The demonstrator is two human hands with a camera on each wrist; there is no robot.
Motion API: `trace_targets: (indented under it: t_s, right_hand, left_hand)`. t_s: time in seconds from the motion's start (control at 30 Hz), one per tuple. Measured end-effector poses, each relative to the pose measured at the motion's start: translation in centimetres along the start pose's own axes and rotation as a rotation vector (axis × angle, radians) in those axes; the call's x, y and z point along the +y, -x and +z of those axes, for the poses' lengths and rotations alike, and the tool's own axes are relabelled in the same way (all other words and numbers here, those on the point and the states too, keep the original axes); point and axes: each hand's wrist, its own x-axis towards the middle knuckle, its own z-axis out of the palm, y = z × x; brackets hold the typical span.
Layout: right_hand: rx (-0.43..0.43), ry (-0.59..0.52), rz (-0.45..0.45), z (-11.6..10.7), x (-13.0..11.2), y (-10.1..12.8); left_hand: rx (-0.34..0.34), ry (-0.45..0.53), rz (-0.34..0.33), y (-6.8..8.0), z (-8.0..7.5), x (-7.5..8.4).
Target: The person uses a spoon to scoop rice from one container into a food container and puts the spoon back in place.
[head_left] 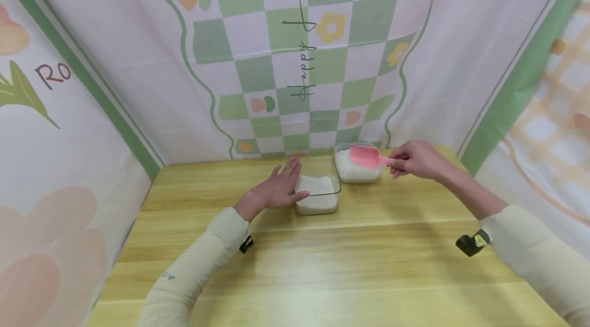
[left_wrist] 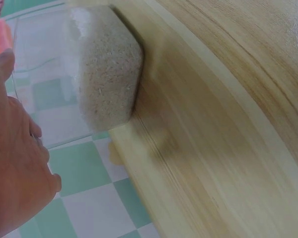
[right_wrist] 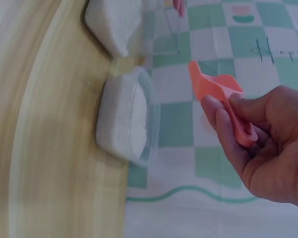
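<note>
Wooden table (head_left: 322, 265) under checked backdrop, left hand (head_left: 278, 189) flat with straight fingers against square rice container (head_left: 318, 194), right hand (head_left: 417, 159) pinching pink scoop (head_left: 364, 156) over second rice container (head_left: 357, 166), left wrist view: rice-filled container (left_wrist: 107, 64) beside open palm (left_wrist: 15, 173), right wrist view: fingers (right_wrist: 268, 144) curled round scoop handle (right_wrist: 223, 99), near container (right_wrist: 126, 121) below.

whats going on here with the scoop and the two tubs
A person sits at a wooden table with two clear tubs of rice. The right hand holds a pink scoop over the far tub. The left hand, fingers straight, rests against the side of the near tub.
</note>
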Motion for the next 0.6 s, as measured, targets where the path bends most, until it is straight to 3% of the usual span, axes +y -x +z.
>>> trace_targets:
  t_s: [0.2, 0.43, 0.6]
  right_hand:
    - [0.017, 0.188, -0.159, 1.2, -3.0, -0.8]
    - [0.021, 0.404, -0.336, 3.5, -5.7, -3.3]
    - [0.06, 0.6, -0.398, 5.5, -7.1, -5.1]
  left_hand:
    - [-0.003, -0.005, 0.005, 0.0, 0.0, 0.0]
    - [-0.004, 0.017, 0.01, 0.1, 0.0, -0.1]
    - [-0.001, 0.014, 0.01, 0.1, 0.0, -0.1]
